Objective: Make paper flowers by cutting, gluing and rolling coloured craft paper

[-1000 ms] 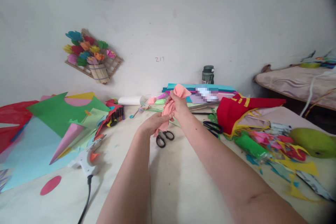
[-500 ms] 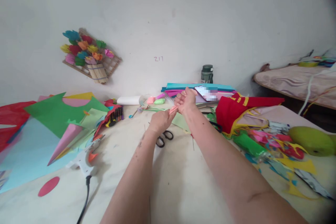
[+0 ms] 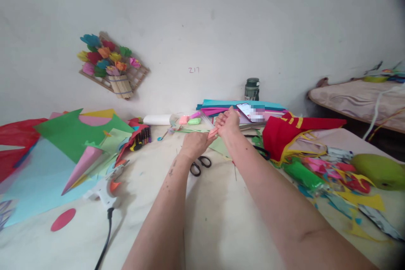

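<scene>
Both my hands meet above the middle of the table, close together, around a small piece of pinkish-orange material (image 3: 213, 133). My left hand (image 3: 195, 144) pinches its lower left end. Curled fingers of my right hand (image 3: 229, 123) grip the upper right end. What the piece is made of is too small to tell. Below my left wrist lie scissors with black handles (image 3: 200, 166), their blades partly hidden. A pale green paper sheet (image 3: 220, 147) lies under my hands, and a phone (image 3: 249, 112) rests on stacked coloured sheets just behind my right hand.
To the left are a glue gun (image 3: 106, 192) with a black cord, a pink paper cone (image 3: 82, 168), a red oval (image 3: 63, 220) and large coloured sheets. A red cloth (image 3: 275, 137), paper scraps and a green fruit (image 3: 378, 171) lie right. A dark bottle (image 3: 252, 89) stands behind.
The whole view has shifted slightly, so things appear a little further right. My hands stay together on the pinkish-orange piece, with my left fingers turned slightly.
</scene>
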A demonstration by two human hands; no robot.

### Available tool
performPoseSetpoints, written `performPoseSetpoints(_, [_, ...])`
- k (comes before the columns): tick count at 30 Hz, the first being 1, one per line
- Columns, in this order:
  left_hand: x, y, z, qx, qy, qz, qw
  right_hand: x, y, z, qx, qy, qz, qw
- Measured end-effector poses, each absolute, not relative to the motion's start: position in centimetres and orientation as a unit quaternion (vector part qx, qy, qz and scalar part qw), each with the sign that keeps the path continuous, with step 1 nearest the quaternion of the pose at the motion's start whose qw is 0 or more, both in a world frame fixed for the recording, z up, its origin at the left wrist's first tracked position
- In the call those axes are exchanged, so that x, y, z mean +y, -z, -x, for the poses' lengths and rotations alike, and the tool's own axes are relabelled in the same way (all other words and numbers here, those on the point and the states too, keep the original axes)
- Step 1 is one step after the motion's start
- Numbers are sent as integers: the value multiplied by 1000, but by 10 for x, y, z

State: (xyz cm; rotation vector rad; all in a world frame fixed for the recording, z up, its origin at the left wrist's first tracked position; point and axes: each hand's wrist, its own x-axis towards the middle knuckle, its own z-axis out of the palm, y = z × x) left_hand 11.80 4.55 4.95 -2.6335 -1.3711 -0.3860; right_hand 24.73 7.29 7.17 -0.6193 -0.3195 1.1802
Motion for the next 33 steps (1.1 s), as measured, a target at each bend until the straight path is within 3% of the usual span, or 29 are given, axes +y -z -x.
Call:
performPoseSetpoints(5, [47,-53,-112,-445,154,880,61,69,-72,-241,-176,-535,263,783])
performPoseSetpoints(11, [50,-54,-110,-452,203,867,-50,60,-74,-220,-251,-540,233,769])
performPoseSetpoints(18, [46,-49,-120,-478,159,863,35,62,-73,-223,-187,-533,255,785])
performPoseSetpoints(27, [39,-66,-108,-410,259,838,-250,60,-84,-237,-254,-553,196,769])
performPoseSetpoints(30, [41,-67,-110,-408,249,850,-222,58,-87,-241,-253,-570,200,756])
performPoseSetpoints(33, [43,-66,-112,-426,240,866,-107,55,-91,-244,-237,-601,215,733])
